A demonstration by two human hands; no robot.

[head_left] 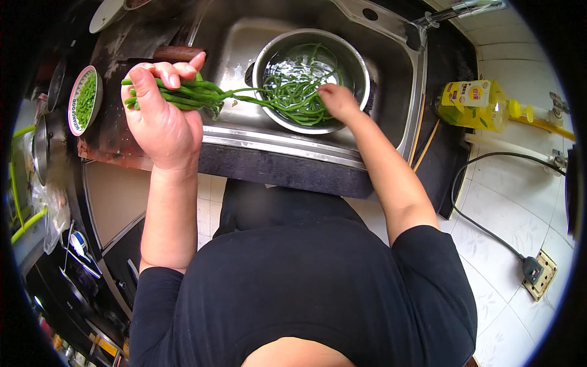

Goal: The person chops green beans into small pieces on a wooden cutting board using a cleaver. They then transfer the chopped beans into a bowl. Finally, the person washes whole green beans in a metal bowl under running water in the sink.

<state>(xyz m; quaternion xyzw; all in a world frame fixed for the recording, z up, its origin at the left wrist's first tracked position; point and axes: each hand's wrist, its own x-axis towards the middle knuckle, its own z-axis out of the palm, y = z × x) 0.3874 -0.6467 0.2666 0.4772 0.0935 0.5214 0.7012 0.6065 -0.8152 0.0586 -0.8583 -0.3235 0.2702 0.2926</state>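
My left hand (162,131) is raised over the counter left of the sink, closed round a bunch of long green beans (192,96). A strand trails from the bunch to the right, over the rim of a round metal basin (353,60). The basin stands in the sink and holds water with more long beans (293,101) tangled in it. Inside its right side, my right hand (339,102) is lowered with fingers curled in at the beans; its fingertips are partly hidden.
The steel sink (235,46) surrounds the basin. On the counter left stand a bowl of chopped green pieces (85,101) and a brown handle (181,53). At the right are a yellow liquid bottle (474,105), wooden chopsticks (426,145) and a plugged-in black cable (483,229).
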